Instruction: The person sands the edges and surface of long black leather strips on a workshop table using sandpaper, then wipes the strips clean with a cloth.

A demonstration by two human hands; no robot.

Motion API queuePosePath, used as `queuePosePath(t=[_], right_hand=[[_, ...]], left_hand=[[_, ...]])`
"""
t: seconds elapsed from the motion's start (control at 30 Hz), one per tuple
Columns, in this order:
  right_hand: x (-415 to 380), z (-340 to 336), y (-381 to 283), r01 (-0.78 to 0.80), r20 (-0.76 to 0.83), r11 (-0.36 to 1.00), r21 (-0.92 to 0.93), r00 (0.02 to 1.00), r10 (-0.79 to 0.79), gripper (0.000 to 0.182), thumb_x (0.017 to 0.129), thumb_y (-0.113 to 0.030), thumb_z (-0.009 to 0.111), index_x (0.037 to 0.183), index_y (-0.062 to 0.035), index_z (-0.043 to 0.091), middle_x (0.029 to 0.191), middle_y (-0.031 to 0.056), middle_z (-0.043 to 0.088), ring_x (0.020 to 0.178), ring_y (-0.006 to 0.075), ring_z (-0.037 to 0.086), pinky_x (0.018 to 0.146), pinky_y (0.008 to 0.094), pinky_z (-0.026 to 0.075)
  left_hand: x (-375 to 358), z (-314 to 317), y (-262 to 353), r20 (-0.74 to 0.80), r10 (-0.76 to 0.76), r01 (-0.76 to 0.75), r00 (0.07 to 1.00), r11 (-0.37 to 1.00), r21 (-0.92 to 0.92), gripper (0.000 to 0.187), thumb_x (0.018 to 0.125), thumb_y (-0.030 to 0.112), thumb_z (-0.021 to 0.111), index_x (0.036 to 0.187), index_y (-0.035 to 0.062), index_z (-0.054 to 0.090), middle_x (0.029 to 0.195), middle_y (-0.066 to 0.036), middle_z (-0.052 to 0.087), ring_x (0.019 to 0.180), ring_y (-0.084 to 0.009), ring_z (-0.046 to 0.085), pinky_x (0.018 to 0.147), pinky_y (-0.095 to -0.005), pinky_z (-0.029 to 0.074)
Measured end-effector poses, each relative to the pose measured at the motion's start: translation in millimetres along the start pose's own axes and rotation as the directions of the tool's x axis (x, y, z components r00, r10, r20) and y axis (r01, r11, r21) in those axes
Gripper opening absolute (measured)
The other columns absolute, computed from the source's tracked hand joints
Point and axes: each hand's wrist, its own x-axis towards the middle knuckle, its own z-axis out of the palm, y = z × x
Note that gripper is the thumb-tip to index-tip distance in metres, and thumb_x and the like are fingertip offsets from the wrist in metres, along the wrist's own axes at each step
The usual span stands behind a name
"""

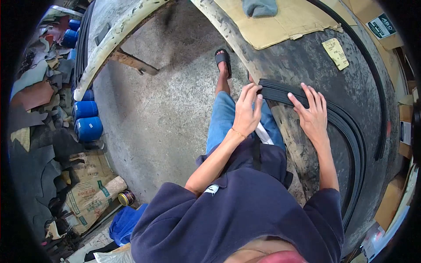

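Note:
A bundle of long, thin black strips (346,120) lies on the dark worktop, its near ends stacked side by side and the rest curving away to the lower right. My left hand (247,111) is at the squared end of the bundle, with fingers and thumb closed on the strip ends. Across the top of the bundle, a little to the right, my right hand (312,113) rests with its fingers spread and the thumb apart. How firmly either hand presses cannot be seen.
A cardboard sheet (289,22) with a grey cloth (259,8) lies on the worktop (302,57), near a yellow label (335,54). Another black strip (380,101) curves along the right. Blue rolls (88,129) and leather scraps (37,94) are at left.

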Motion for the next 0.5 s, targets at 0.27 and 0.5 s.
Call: queuePosePath(t=[0.27,0.5], right_hand=[[-1,0,0,0.013,-0.013,1.000,-0.018,1.000,-0.013,0.057,0.091,-0.022,0.068,0.144,-0.0408,0.055,0.151,0.0069,0.047,0.132,0.0308,0.048,0.109,0.0523,0.038],[0,0,1,0.038,-0.037,0.999,0.008,0.999,-0.038,0.060,0.090,-0.020,0.069,0.145,-0.0387,0.054,0.147,0.0080,0.050,0.128,0.0315,0.050,0.106,0.0519,0.040]], left_hand=[[14,-8,-7,0.048,-0.024,0.029,0.999,0.993,-0.116,0.014,0.095,0.002,0.059,0.106,-0.0043,0.063,0.102,-0.017,0.064,0.095,-0.0338,0.067,0.085,-0.0386,0.052],[45,-37,-26,0.555,-0.255,0.379,0.792,0.918,-0.119,0.029,0.099,0.012,0.056,0.118,-0.0054,0.067,0.101,-0.008,0.068,0.090,-0.0152,0.062,0.080,-0.0308,0.051]])
